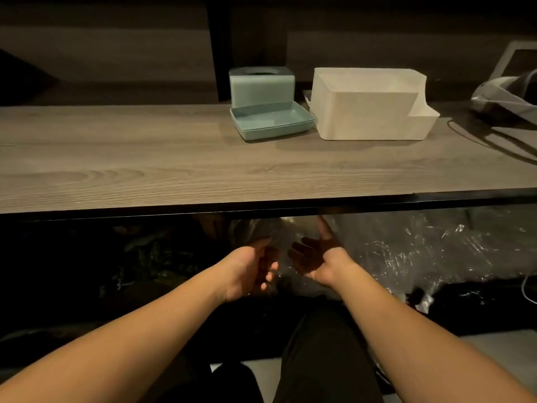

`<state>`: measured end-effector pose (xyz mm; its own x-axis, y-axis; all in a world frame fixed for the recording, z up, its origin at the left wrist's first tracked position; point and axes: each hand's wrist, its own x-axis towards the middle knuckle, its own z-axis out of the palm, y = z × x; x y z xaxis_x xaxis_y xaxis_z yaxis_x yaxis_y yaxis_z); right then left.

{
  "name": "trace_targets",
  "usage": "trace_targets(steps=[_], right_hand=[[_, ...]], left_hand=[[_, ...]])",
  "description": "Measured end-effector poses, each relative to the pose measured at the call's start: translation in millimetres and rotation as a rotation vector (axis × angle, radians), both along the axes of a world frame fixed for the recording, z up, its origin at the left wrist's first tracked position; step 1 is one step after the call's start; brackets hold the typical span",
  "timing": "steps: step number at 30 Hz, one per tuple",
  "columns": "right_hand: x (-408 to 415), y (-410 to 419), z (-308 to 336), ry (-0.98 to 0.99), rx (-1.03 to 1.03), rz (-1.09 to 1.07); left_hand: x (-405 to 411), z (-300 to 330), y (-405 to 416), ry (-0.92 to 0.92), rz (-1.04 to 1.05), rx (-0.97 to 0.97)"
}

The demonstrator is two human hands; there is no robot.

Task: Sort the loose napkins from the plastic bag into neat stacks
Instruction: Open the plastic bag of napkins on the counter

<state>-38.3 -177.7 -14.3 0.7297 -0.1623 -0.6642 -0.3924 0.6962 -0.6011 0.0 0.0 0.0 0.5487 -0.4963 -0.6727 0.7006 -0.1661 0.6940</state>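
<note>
Clear plastic: the plastic bag (392, 251) lies crumpled in the dark space under the wooden table (145, 158), its long axis running left to right, stretching off toward the right; which end is the mouth cannot be told.
Napkins: a pale patch shows through the film just under the table edge; too dim to say what it is.
Left hand (250, 271): at the bag's left end, palm turned inward, fingers curled loosely; whether they pinch the film cannot be told.
Right hand (316, 257): palm up and inward, fingers spread and relaxed, thumb raised, against the film, facing the left hand.
Tabletop: a teal tissue box (261, 82) stands behind a teal tray (271, 119), touching it; a cream container (369, 103) sits just beside them on the right.
</note>
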Motion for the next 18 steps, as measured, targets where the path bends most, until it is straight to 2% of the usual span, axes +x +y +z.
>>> trace_targets(steps=[3, 6, 12, 18], right_hand=[[14.5, 1.9, 3.0, -0.015, 0.084, -0.008], [22.5, 6.2, 4.3, -0.015, 0.071, -0.07], [19.6, 6.4, -6.1, 0.076, -0.159, -0.03], [-1.4, 10.0, -15.9, 0.075, -0.22, -0.014]], left_hand=[[1.9, -0.6, 0.1, -0.005, 0.003, 0.036], [1.2, -2.3, 4.8, 0.003, 0.007, 0.06], [-0.3, -3.2, 4.3, 0.016, 0.061, 0.061], [-7.4, -13.4, -11.5, 0.03, 0.168, 0.004]])
